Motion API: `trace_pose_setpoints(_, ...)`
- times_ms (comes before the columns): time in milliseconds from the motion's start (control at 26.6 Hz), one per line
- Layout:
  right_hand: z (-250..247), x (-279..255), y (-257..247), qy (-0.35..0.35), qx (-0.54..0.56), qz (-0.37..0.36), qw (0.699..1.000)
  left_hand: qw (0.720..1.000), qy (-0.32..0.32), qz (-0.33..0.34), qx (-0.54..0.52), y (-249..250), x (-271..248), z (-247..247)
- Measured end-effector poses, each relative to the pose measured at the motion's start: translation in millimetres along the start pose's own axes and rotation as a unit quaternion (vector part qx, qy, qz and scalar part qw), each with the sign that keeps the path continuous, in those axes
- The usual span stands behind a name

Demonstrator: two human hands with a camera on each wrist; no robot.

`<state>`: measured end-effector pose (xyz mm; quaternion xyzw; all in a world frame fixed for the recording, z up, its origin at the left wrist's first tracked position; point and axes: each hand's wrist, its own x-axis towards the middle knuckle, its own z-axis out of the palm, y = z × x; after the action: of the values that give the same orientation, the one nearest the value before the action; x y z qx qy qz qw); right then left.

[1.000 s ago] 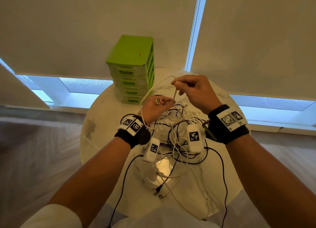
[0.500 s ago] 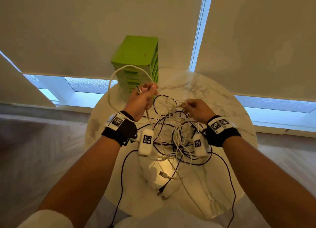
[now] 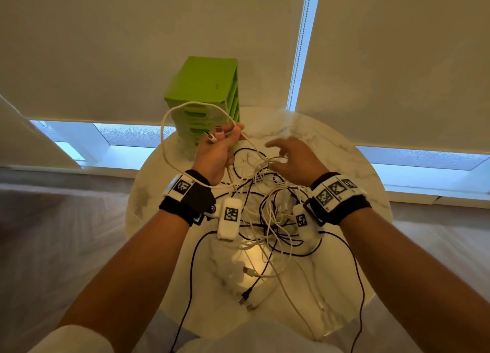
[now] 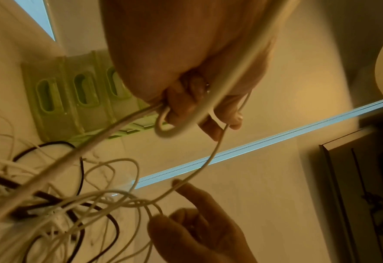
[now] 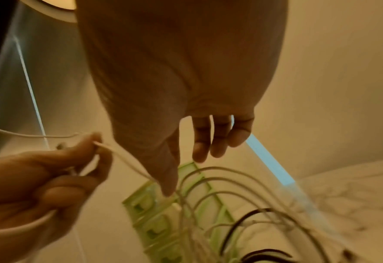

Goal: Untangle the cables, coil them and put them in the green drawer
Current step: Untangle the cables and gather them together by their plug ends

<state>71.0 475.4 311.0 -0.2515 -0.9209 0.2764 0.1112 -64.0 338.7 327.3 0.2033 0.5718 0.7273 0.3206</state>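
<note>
A tangle of white and black cables (image 3: pixel 267 209) lies on the round marble table (image 3: pixel 344 167). My left hand (image 3: pixel 220 146) is raised above it and grips a white cable (image 3: pixel 169 114) that loops up to the left; its plug ends stick out past my fingers. In the left wrist view the same cable (image 4: pixel 186 122) curls round my fingers. My right hand (image 3: pixel 289 154) hovers over the tangle with fingers spread, holding nothing; its fingers (image 5: pixel 210 142) hang straight. The green drawer unit (image 3: pixel 209 93) stands behind my left hand, drawers closed.
Window blinds (image 3: pixel 397 61) hang right behind the table. Loose plug ends (image 3: pixel 246 297) lie near the table's front edge, and a black cable (image 3: pixel 360 286) trails off the near side.
My right hand has let go of the tangle and opened, lifting slightly. My left hand still holds the white loop up near the drawers.
</note>
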Motion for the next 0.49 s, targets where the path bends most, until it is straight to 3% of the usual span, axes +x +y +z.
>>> trace_pose_setpoints(188,0,3,-14,-0.029,0.116,-0.017,0.993,0.999,-0.024,0.019,-0.015,2,-1,4)
trace_pose_setpoints(377,-22,4,-34,0.001,0.208,-0.093,0.974,0.985,-0.083,-0.025,0.152,-20,-10,7)
trace_pose_setpoints(489,-34,7,-54,0.022,0.221,-0.106,0.969,0.972,-0.071,-0.012,0.225,-29,-16,21)
